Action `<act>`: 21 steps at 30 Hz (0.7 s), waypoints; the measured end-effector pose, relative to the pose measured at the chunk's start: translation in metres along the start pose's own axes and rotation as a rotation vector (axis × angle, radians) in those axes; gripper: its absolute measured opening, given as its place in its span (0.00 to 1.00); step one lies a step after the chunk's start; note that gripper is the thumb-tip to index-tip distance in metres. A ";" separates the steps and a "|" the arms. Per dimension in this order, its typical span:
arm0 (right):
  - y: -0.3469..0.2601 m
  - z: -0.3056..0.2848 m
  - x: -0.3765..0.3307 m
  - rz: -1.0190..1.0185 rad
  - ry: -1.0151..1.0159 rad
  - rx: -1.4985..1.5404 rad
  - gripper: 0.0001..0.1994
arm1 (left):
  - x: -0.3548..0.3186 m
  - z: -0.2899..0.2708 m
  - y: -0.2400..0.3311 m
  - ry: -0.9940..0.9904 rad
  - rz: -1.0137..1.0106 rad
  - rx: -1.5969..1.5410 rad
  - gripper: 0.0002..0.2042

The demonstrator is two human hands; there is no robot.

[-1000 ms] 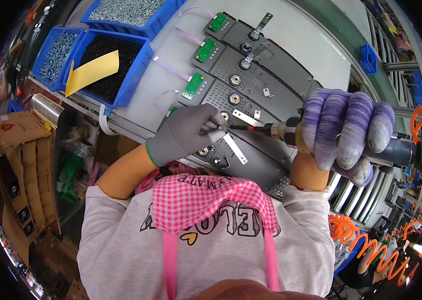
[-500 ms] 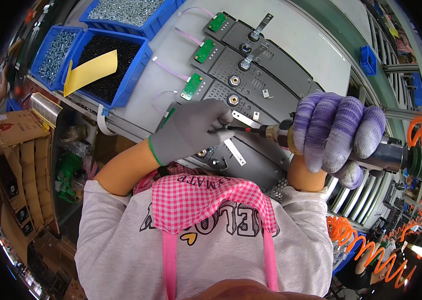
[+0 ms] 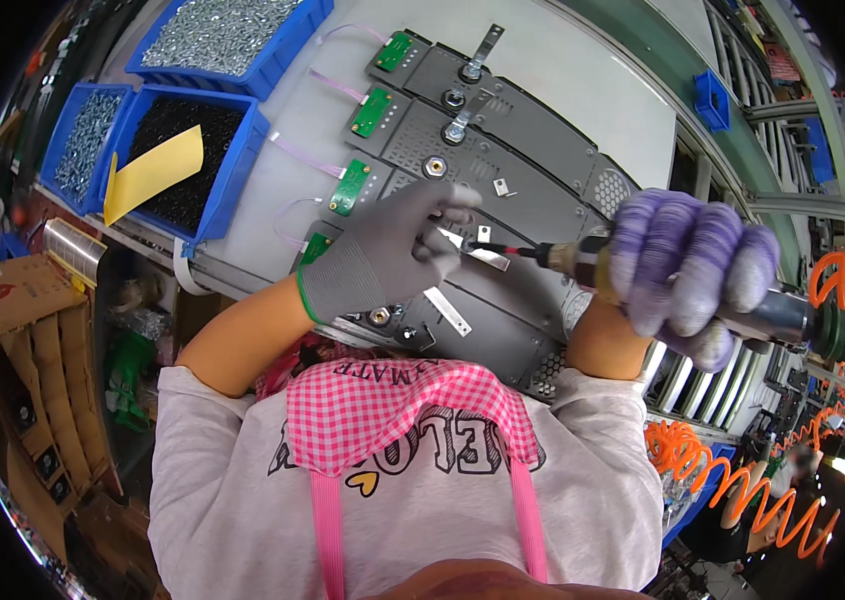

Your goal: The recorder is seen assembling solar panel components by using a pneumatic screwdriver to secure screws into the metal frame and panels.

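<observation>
My right hand [image 3: 688, 270], in a purple and white knitted glove, is wrapped round a power screwdriver [image 3: 778, 316]. Its thin bit points left, with a small metal piece at the tip, over a metal strip [image 3: 488, 257] on a dark grey panel. Just left of the tip is my left hand [image 3: 383, 245], in a grey glove with a green cuff. Its fingers are curled; whatever they may hold is hidden. A second metal strip [image 3: 449, 311] lies below that hand. Several dark panels [image 3: 528, 145] lie side by side, with green circuit boards [image 3: 372, 112] at their left ends.
At the back left stand blue bins of silver screws [image 3: 223, 35] and of black screws [image 3: 178, 195], a yellow paper [image 3: 155, 172] on the latter. Cardboard boxes [image 3: 33, 300] are at the left. Orange coiled hoses [image 3: 703, 465] hang at the right.
The screwdriver bit and my left fingertips, together before, are now apart. My left hand has drawn back from the tip and its grip has loosened. The whole view has shifted slightly.
</observation>
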State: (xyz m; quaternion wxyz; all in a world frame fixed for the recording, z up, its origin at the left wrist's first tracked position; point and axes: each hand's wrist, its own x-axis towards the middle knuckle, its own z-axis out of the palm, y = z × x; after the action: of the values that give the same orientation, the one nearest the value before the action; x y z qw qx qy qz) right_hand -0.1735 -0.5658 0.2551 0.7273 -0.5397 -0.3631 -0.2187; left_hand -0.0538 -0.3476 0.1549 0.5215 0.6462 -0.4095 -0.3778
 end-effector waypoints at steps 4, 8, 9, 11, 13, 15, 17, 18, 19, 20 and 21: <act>-0.030 -0.022 -0.006 -0.070 0.011 -0.072 0.21 | 0.037 -0.003 -0.011 0.044 0.110 0.224 0.16; -0.047 -0.028 -0.012 -0.118 0.108 -0.187 0.21 | 0.087 0.008 -0.033 0.011 0.331 0.582 0.10; -0.048 -0.031 -0.012 -0.115 0.144 -0.236 0.21 | 0.096 0.011 -0.036 -0.016 0.382 0.706 0.10; -0.051 -0.036 -0.015 -0.105 0.133 -0.259 0.20 | 0.110 0.016 -0.035 -0.110 0.286 0.788 0.09; -0.050 -0.040 -0.017 -0.107 0.108 -0.294 0.21 | 0.116 0.018 -0.030 -0.208 0.189 0.869 0.09; -0.050 -0.043 -0.016 -0.090 0.099 -0.288 0.22 | 0.117 0.016 -0.015 -0.312 0.105 0.923 0.09; -0.048 -0.046 -0.017 -0.075 0.086 -0.281 0.22 | 0.116 0.018 -0.024 -0.261 0.153 0.881 0.07; -0.046 -0.048 -0.017 -0.074 0.083 -0.255 0.22 | 0.115 0.018 -0.029 -0.203 0.201 0.834 0.06; -0.044 -0.049 -0.017 -0.073 0.079 -0.229 0.22 | 0.113 0.017 -0.034 -0.204 0.200 0.839 0.06; -0.042 -0.048 -0.016 -0.068 0.094 -0.227 0.22 | 0.110 0.015 -0.035 -0.155 0.289 0.782 0.06; -0.040 -0.049 -0.016 -0.073 0.095 -0.224 0.22 | 0.107 0.013 -0.037 -0.105 0.377 0.724 0.07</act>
State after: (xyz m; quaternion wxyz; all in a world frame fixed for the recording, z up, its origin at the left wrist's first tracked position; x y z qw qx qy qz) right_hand -0.1977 -0.6257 0.2603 0.6704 -0.5931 -0.3208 -0.3095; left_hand -0.0196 -0.4468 0.1098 0.2990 0.6815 -0.6531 -0.1399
